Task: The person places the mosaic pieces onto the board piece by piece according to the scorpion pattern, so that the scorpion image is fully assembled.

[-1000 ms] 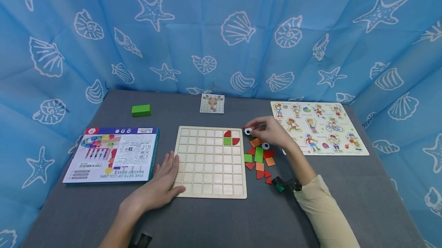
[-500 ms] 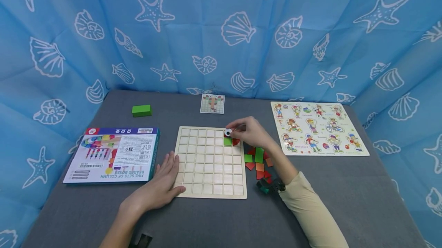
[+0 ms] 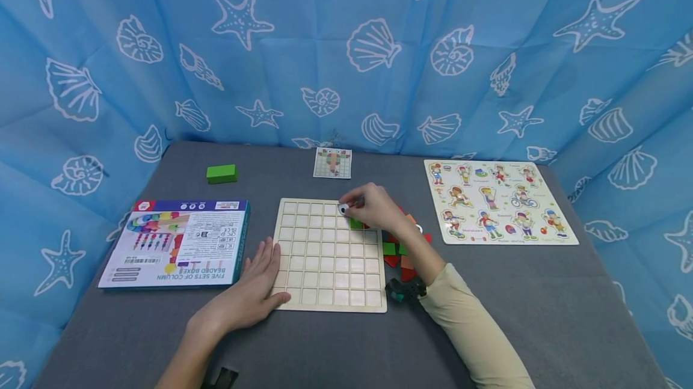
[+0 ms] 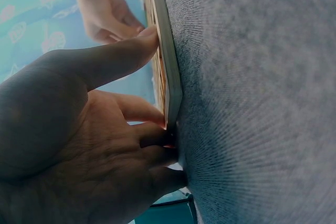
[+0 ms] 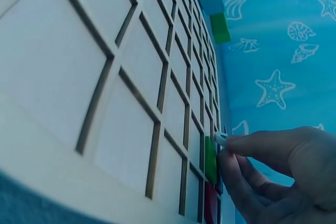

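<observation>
A pale wooden grid board (image 3: 311,266) lies on the grey table in the head view. My left hand (image 3: 246,287) rests at its left edge, fingers fairly straight and thumb on the rim; the left wrist view shows the thumb (image 4: 121,56) pressing there. Over the top row, my right hand (image 3: 379,207) pinches a white disc with a black dot (image 3: 343,209) between thumb and fingertips. In the right wrist view the disc (image 5: 220,139) is edge-on, near a green square (image 5: 210,161) and a red piece (image 5: 210,200) set in the grid. The right hand partly hides those pieces in the head view.
Loose red, orange and green pieces (image 3: 388,249) lie right of the board, partly under the right forearm. A small pattern card (image 3: 332,163) lies behind it. Around it are a green block (image 3: 222,174), a boxed set (image 3: 175,245) and a picture puzzle board (image 3: 500,202).
My right hand has carried the white disc leftward from the loose pieces to the board's top row. My left hand has stayed at the board's left edge.
</observation>
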`<act>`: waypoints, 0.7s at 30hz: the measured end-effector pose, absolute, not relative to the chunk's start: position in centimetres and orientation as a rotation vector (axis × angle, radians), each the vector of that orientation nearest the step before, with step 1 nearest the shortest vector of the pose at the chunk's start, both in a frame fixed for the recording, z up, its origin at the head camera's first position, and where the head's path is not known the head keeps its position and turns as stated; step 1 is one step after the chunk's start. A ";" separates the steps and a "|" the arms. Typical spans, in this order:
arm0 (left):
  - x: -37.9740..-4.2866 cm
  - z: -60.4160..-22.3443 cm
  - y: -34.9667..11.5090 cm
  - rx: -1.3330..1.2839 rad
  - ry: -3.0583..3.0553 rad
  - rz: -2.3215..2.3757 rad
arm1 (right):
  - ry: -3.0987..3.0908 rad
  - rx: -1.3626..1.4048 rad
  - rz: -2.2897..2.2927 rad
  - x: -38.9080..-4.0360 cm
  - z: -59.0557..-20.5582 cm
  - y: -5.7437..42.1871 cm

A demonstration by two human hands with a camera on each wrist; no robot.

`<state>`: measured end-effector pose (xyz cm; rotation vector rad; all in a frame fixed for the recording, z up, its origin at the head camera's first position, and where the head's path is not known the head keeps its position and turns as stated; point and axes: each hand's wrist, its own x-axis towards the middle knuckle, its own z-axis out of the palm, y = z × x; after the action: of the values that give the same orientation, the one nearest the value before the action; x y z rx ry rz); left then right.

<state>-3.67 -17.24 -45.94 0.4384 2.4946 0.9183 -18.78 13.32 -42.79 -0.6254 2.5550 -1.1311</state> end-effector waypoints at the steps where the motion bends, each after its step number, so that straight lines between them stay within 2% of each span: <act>1: -3.7 -45.9 -17.3 0.439 2.495 0.917 | 2.566 -0.632 -1.121 -18.8 -42.8 13.2; 21: -3.7 -46.2 -17.3 0.437 2.487 0.920 | 2.636 -0.616 -1.040 -18.8 -43.0 12.9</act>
<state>-3.74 -17.28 -46.16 0.4369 2.4871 0.9204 -18.79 12.88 -43.00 -0.6156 2.6361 -1.0397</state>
